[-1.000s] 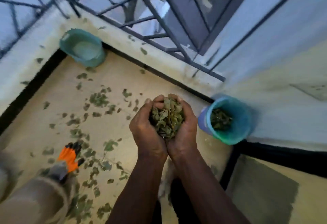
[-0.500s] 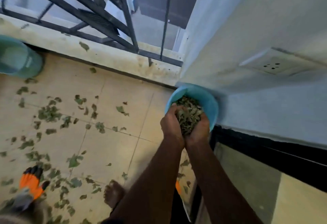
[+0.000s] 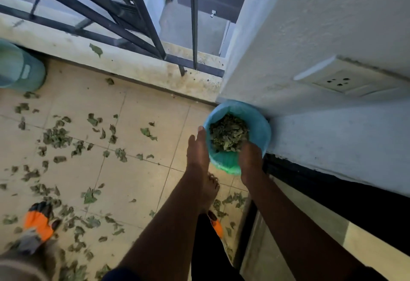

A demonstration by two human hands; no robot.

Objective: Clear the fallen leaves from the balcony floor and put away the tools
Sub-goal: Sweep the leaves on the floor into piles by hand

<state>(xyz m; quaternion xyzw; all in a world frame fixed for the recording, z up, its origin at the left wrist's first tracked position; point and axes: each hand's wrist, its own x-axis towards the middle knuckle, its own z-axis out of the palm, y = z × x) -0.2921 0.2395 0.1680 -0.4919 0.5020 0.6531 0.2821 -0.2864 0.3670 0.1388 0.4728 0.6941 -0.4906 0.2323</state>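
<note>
**Both hands at the leaf bucket in the corner**

A blue bucket [image 3: 260, 123] stands on the balcony floor [image 3: 133, 176] in the far right corner, tight against the white wall [image 3: 310, 25], and holds a heap of dry green leaves [image 3: 228, 134]. The left hand [image 3: 197, 149] lies along the bucket's left rim with fingers straight and holds nothing. The right hand [image 3: 250, 158] sits over the near right rim, its fingers dipping towards the heap; I cannot tell whether they grip anything. Many fallen leaves [image 3: 56, 136] lie scattered over the tiles to the left. An orange glove [image 3: 38, 220] lies near left among them, and a teal bucket [image 3: 22, 70] stands far left below the railing [image 3: 137, 21]. A bare foot [image 3: 209, 189] shows between the forearms.
</note>
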